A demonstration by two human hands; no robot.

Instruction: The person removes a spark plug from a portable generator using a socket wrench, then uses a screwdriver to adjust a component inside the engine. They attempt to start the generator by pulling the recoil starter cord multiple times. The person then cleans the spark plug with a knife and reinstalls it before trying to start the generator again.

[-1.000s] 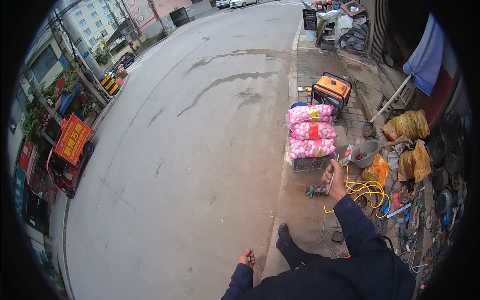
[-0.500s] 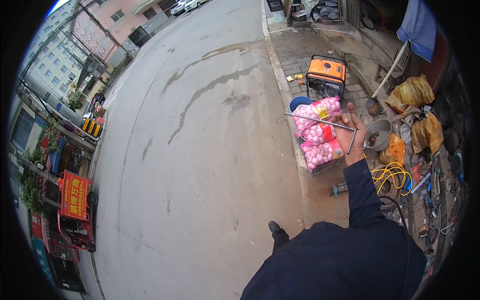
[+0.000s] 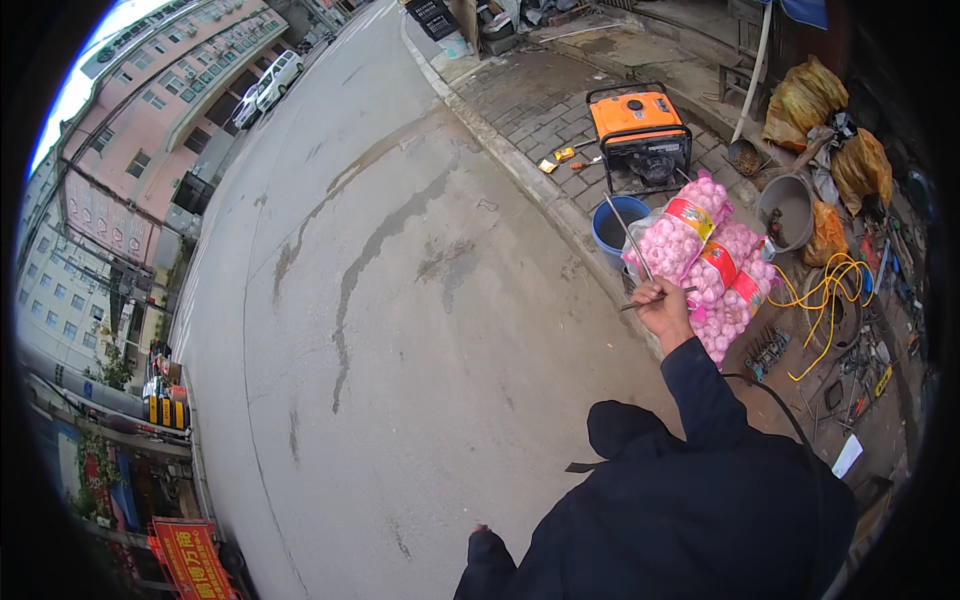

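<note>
My right hand (image 3: 662, 308) is closed round the crossbar of a T-handle wrench (image 3: 640, 255), whose long metal shaft points up and to the left. Behind the wrench lie several pink mesh bags of garlic (image 3: 718, 266) with red and yellow labels, just beyond my fist. From the lower edge, my left hand (image 3: 481, 528) peeks barely past its dark sleeve, low over the road; its fingers cannot be made out.
Beside the garlic stand a blue bucket (image 3: 603, 232) and an orange portable generator (image 3: 640, 125). To the right are a grey tub (image 3: 797, 195), yellow cord (image 3: 828, 290), stuffed sacks (image 3: 805, 100) and scattered tools. A kerb (image 3: 520, 178) separates the paving from the grey road (image 3: 400, 330).
My right hand has turned and closed round the wrench's crossbar; before, its fingers were raised with the wrench lying across it. The view has turned. My left hand has come into sight.
</note>
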